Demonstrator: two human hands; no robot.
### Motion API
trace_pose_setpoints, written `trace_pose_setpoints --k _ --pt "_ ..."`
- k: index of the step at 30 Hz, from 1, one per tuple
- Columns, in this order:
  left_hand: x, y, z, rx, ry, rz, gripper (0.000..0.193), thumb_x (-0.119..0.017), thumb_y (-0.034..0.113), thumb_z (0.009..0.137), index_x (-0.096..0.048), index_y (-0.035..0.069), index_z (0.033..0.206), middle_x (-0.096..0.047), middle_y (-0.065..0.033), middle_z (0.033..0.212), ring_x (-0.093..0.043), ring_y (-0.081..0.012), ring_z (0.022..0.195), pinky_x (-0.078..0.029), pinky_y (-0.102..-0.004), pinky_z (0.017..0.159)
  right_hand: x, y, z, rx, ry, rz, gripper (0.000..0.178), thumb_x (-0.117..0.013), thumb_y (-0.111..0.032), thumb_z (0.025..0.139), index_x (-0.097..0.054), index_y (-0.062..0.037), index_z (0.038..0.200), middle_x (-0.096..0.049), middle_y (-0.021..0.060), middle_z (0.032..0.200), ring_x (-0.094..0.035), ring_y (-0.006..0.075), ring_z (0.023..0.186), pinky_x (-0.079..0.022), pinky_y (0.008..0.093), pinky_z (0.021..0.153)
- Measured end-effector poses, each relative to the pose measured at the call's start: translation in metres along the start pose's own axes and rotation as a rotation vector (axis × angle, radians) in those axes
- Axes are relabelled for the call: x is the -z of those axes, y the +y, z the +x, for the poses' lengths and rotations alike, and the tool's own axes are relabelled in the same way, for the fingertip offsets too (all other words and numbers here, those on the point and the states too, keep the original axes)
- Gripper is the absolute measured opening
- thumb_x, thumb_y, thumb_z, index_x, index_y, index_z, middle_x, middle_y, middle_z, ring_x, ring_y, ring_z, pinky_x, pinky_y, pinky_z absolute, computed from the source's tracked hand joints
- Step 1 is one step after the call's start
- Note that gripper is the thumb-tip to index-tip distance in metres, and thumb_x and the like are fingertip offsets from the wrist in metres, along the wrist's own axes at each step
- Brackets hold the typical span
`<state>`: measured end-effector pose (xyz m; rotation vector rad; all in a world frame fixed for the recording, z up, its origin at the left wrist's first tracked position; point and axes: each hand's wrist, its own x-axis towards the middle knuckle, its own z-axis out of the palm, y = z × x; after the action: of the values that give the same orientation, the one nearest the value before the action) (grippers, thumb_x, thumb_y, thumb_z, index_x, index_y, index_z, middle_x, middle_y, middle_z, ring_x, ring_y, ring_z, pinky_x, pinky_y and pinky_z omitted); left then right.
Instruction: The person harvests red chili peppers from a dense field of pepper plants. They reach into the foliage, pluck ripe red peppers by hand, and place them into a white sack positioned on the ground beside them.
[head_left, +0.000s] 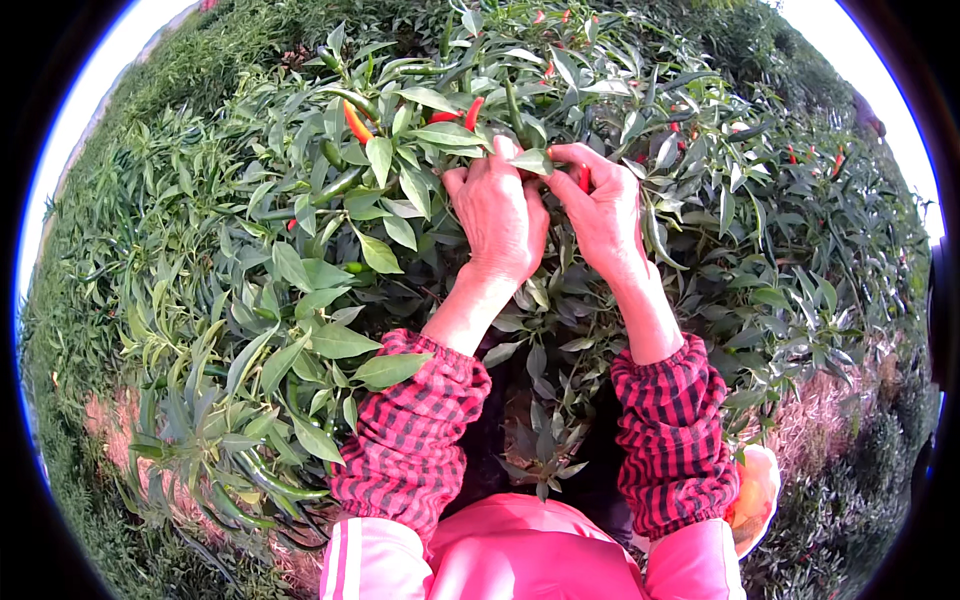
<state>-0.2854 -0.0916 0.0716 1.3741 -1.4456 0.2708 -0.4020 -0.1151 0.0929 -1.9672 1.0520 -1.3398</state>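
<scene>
Both hands are raised in a leafy chili pepper plant, close together near the top middle. My left hand [497, 220] is closed, thumb and fingers bent in among the leaves; what it grips is hidden. My right hand [608, 208] has thumb and forefinger pinched beside a green leaf [532, 162]. A red chili pepper [585, 179] shows within its curled fingers. Just above my left hand, another red chili pepper [474, 113] points upward, partly behind leaves. An orange-red chili pepper [356, 122] hangs farther left. One green chili pepper [513, 105] stands upright above the gap between my hands.
Dense pepper plants spread on every side. Long green chili peppers [280, 485] hang low at the left. A pale, round-rimmed container [766, 480] with reddish contents sits by my right elbow. Straw-coloured ground [815, 415] shows between the plants on the right.
</scene>
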Motion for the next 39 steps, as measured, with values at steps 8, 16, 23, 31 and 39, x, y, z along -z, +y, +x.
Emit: trace_pose_setpoints --k 8,16,23,31,39 --pt "0.002 -0.001 -0.002 0.057 -0.001 -0.102 0.021 -0.063 0.002 0.073 -0.049 0.006 0.087 -0.060 -0.0064 0.072 -0.057 -0.0286 0.070 -0.033 -0.0373 0.074 -0.007 0.006 -0.024 0.190 0.030 0.017 0.017 -0.060 0.003 0.082 -0.063 -0.0015 0.098 -0.065 0.0118 0.083 -0.062 0.0160 0.071 -0.047 0.0263 0.065" --pt "0.046 0.026 -0.021 -0.130 0.091 -0.134 0.030 -0.064 -0.001 0.075 -0.055 0.002 0.103 -0.058 -0.0122 0.107 -0.053 -0.0280 0.102 -0.037 -0.0388 0.093 0.023 -0.014 -0.007 -0.215 0.415 0.722 0.019 -0.061 -0.017 0.091 -0.062 -0.0039 0.106 -0.052 -0.0011 0.071 -0.040 0.0010 0.048 -0.033 0.0185 0.037" --pt "0.045 -0.019 0.002 0.489 0.230 -0.596 0.072 -0.078 0.013 0.075 -0.035 -0.002 0.131 -0.046 -0.0170 0.125 -0.047 -0.0230 0.114 -0.040 -0.0352 0.094 0.041 -0.023 -0.015 -0.238 -0.024 1.393 0.019 -0.047 -0.023 0.099 -0.053 -0.0050 0.101 -0.049 0.0033 0.094 -0.038 0.0051 0.062 -0.035 0.0208 0.054" --pt "-0.016 -0.045 0.073 0.532 0.377 -0.859 0.036 -0.069 0.011 0.083 -0.053 -0.001 0.113 -0.060 -0.0070 0.104 -0.057 -0.0154 0.091 -0.045 -0.0304 0.083 0.014 -0.027 -0.037 -0.312 -0.054 1.118 0.032 -0.041 -0.033 0.101 -0.048 -0.0075 0.083 -0.044 0.0004 0.070 -0.048 0.0108 0.066 -0.047 0.0274 0.052" --pt "0.002 -0.038 0.019 0.710 0.099 -0.968 0.032 -0.050 0.034 0.095 -0.054 0.011 0.117 -0.059 0.0004 0.103 -0.056 -0.0093 0.088 -0.044 -0.0271 0.071 0.005 -0.058 0.007 -0.195 -0.014 0.381 0.026 -0.064 -0.022 0.088 -0.054 0.0010 0.080 -0.052 0.0022 0.064 -0.050 0.0112 0.056 -0.042 0.0270 0.056"
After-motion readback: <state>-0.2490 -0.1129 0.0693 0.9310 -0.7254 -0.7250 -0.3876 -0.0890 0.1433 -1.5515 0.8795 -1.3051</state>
